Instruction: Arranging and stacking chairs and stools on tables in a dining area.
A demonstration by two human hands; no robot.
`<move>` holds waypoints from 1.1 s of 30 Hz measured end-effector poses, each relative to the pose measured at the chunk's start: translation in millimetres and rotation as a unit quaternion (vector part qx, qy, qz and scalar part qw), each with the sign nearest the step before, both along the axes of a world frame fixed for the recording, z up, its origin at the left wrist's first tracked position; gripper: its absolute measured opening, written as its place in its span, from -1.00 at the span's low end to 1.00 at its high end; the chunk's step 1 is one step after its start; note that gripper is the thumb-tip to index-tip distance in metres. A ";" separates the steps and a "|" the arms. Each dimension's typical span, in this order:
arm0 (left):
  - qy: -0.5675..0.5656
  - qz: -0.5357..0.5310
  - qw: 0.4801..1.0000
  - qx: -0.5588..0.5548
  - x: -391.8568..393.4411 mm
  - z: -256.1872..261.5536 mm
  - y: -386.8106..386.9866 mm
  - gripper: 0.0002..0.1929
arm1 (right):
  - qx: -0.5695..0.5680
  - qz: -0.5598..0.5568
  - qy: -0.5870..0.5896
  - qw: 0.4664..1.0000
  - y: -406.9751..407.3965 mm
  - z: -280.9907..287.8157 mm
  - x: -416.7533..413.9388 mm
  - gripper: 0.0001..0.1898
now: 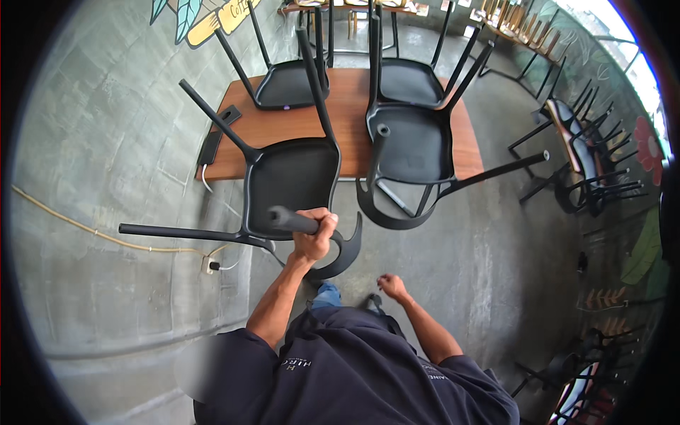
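Note:
My left hand (314, 234) grips one leg of an upturned black plastic chair (292, 172), at the near left end of a wooden table (345, 122). That chair's legs point up and outward, and its curved backrest hangs below the table's near edge. My right hand (392, 286) is held low over the floor with its fingers curled, touching nothing. Beside the gripped chair, a second upturned black chair (414, 143) rests at the near right of the tabletop. Two more upturned black chairs (291, 85) (409, 79) stand on its far side.
A black power strip (211, 147) with a white cable lies at the table's left edge. A wall socket (210, 264) with a plug is on the concrete wall at left. More tables with upturned chairs (584, 143) stand at right and beyond the table.

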State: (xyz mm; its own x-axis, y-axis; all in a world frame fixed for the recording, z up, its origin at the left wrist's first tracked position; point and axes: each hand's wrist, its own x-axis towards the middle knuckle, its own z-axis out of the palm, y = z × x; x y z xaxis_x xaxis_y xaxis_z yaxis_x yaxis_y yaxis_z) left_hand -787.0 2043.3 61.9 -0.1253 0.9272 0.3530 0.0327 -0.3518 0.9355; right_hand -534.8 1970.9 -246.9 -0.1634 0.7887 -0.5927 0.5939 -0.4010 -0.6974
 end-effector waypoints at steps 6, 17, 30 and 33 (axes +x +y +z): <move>-0.172 -0.068 0.983 -0.013 12.2 66.0 -67.4 -0.68 | -0.067 -0.118 0.082 0.987 20.4 -58.8 33.1 -0.49; -0.359 0.092 0.928 -0.043 -38.8 32.8 -182.6 -0.68 | -0.318 -0.213 0.498 0.778 -1.3 19.8 81.9 -0.14; -0.437 0.333 0.813 -0.194 -115.9 -119.8 -216.6 -0.84 | -0.179 -0.094 0.419 0.885 -16.2 85.1 93.0 -0.67; -0.469 0.334 0.784 -0.230 -122.2 -152.6 -216.3 -0.88 | -0.152 -0.092 0.388 0.904 -12.5 99.2 101.7 -0.68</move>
